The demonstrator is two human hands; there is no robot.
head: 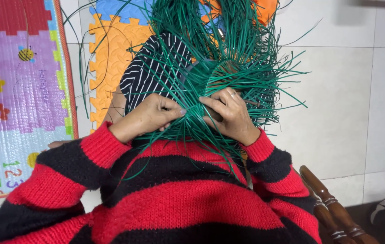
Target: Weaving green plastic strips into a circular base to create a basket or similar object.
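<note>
While both hands meet at lap height, the green weave (221,77) sits directly ahead of them, its strands fanning up and outward from a tight centre. Left hand (149,115): fingers closed, pinching a bundle of strands at the weave's lower edge, thumb tip touching them. Right hand (231,115): fingers curled over the same edge, pressing strands down; ring visible. The hands lie almost touching, the left slightly nearer the loose bundle, whose long axis runs up and away from the body. Beneath: striped cloth (149,72). Around: foam mat (111,54), play mat (21,90), tiled floor (346,99), wooden chair arm (328,203). Sleeves red and black.
</note>
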